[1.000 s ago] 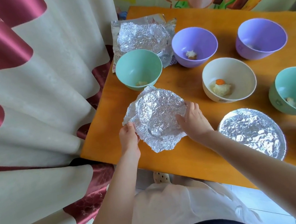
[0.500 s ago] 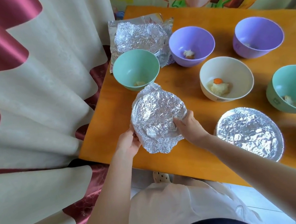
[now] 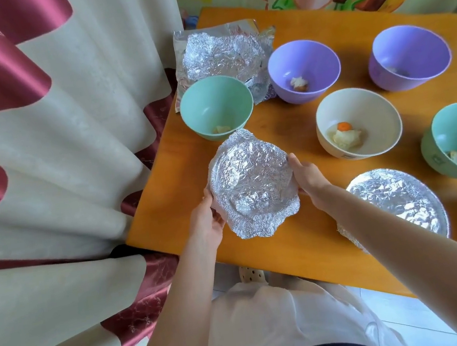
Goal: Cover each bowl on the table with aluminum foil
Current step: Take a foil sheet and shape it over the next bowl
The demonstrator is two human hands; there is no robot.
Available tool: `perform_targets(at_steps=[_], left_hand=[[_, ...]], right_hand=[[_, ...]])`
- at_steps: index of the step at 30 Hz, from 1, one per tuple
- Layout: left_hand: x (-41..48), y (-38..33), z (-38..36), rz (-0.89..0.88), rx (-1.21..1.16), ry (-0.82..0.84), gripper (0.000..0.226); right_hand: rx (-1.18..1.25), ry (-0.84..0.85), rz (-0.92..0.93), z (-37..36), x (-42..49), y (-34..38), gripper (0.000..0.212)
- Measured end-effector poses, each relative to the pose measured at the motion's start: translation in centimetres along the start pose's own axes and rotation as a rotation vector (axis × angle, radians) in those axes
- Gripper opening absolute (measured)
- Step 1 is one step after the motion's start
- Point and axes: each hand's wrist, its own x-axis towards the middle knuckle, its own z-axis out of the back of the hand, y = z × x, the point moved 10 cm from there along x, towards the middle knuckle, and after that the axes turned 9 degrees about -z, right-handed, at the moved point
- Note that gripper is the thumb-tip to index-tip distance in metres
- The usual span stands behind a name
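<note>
While the foil sheet (image 3: 253, 187) sits at mid-frame, just below the mint bowl (image 3: 216, 106), the left hand (image 3: 209, 220) pinches its left edge and the right hand (image 3: 306, 176) grips its right edge, fingers curled round it. The sheet carries a round dent (whether a bowl lies beneath it cannot be told). Done well, the person would centre that dent over an open rim, lower it level, then crimp the loose skirt evenly all round.

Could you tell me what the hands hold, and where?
Both hold the crumpled foil sheet: left hand at its left edge, right hand at its right edge.
</note>
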Motion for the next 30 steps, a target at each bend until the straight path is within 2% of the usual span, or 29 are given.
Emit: perform_targets(at_steps=[5,13,18,24,27,30], left_hand=[[0.6,0.2,0.0,0.006,0.043,-0.004,0.019],[1.3,0.2,0.3,0.035,0.107,-0.013,0.022],[1.4,0.0,-0.4,0.063,0.210,0.033,0.018],[2.0,-1.0,-1.1,-0.007,0.357,0.072,0.025],[2.4,-1.2,-0.5,-0.052,0.494,0.024,0.026],[3.4,-0.8,0.0,-0.091,0.491,0.001,0.030]], right_hand=[[-0.066,-0.064,0.003,0.2,-0.1,-0.1,0.049],[-0.113,-0.061,0.004,-0.4,-0.9,-1.3,0.069],[-0.101,-0.068,0.014,-0.3,-1.3,-2.5,0.064],[-0.099,-0.054,0.016,-0.3,-2.2,-3.7,0.064],[-0.092,-0.058,0.031,-0.3,-2.7,-3.7,0.062],[-0.081,-0.046,0.034,-0.3,-3.0,-3.5,0.062]])
